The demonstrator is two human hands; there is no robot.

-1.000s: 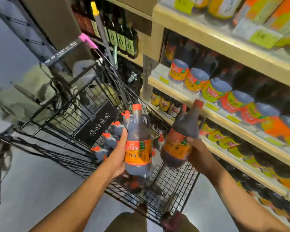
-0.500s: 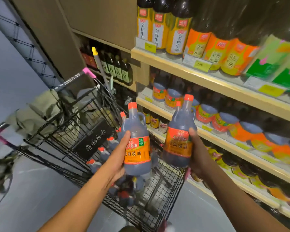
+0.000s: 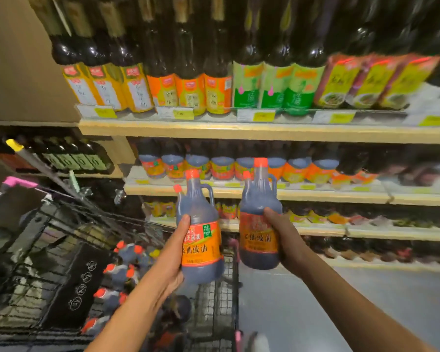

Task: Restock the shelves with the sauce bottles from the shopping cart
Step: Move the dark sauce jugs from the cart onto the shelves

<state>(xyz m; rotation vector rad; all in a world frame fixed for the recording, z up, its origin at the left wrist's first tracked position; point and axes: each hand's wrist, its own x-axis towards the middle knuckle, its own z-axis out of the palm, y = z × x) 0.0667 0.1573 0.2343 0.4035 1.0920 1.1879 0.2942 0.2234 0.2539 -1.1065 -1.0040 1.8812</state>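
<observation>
A: Two sauce bottles are being held up in front of the shelving. The left bottle [image 3: 201,240] is being gripped around its orange label by the left hand [image 3: 174,252], fingers wrapped closed behind it and thumb in front. The right bottle [image 3: 259,224] is being clasped the same way by the right hand [image 3: 281,237]. Both are being kept upright, red caps on top, well apart from any shelf.

B: Where are they being aimed, and how is that best done?

A: A row of matching bottles [image 3: 221,166] is being displayed on the middle shelf [image 3: 315,195], just above and beyond the raised pair; that is probably the target. A gap there cannot be made out. In my judgement, each bottle is best set down one at a time, base first, label outward, then pushed back so neighbours are not being knocked.

B: And the rest?

A: More red-capped bottles [image 3: 122,270] are being left in the shopping cart [image 3: 23,288], down at the left.
</observation>
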